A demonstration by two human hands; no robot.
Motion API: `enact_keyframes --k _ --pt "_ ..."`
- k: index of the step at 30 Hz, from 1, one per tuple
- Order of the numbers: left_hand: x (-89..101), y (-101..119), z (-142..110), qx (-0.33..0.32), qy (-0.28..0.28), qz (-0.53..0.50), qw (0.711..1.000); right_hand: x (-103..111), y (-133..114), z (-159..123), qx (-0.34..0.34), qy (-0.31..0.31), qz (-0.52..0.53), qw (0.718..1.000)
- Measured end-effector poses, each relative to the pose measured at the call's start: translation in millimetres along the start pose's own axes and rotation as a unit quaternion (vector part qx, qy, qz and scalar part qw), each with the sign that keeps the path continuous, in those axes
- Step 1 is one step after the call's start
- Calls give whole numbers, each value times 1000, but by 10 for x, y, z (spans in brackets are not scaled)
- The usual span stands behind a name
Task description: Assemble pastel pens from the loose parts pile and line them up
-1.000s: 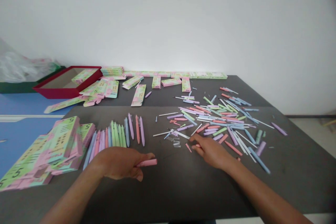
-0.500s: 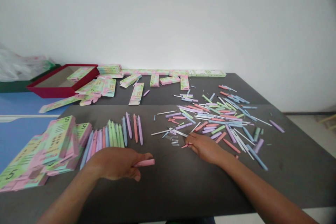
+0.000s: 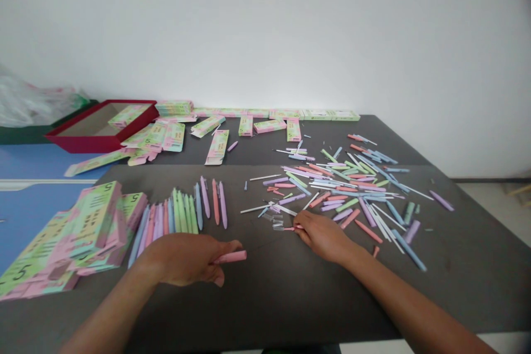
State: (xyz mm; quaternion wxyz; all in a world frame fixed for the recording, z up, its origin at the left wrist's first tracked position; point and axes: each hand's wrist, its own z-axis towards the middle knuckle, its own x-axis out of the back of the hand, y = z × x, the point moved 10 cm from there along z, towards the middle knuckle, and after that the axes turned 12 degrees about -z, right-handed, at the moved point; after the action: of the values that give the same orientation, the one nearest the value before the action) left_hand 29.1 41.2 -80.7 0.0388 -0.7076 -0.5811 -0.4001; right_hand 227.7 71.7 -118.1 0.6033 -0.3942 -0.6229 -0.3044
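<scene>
My left hand [image 3: 186, 259] rests on the dark table [image 3: 290, 287], its fingers closed round a pink pen barrel [image 3: 232, 256] that sticks out to the right. My right hand [image 3: 321, 237] lies palm down at the near edge of a scatter of pen parts [image 3: 344, 188], fingertips pinched on a small pink piece [image 3: 291, 228]. A few tiny clear springs [image 3: 277, 223] lie just left of those fingertips. A row of assembled pastel pens [image 3: 182, 213] lies beyond my left hand.
Stacked pastel cartons [image 3: 74, 238] sit at the left edge. More flat cartons [image 3: 215, 146] and closed boxes [image 3: 290, 116] line the back, beside a red tray [image 3: 99, 127]. A blue surface [image 3: 25, 199] lies to the left. The table's front edge is near.
My right hand has slid left from the pile's edge toward the springs and closed its fingertips on a small pink piece. My left hand has kept still with the pink barrel.
</scene>
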Motion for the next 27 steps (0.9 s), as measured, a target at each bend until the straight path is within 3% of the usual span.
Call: enact_keyframes --k 19,24,27 --pt "-10 18 -37 22 -1 -1 1000 -24 -53 48 5 15 11 1000" --pt "15 -9 -21 23 7 -6 1000 211 -19 17 -35 80 97 991" --pt "39 15 3 33 2 2 999 383 -199 26 -55 105 234 965"
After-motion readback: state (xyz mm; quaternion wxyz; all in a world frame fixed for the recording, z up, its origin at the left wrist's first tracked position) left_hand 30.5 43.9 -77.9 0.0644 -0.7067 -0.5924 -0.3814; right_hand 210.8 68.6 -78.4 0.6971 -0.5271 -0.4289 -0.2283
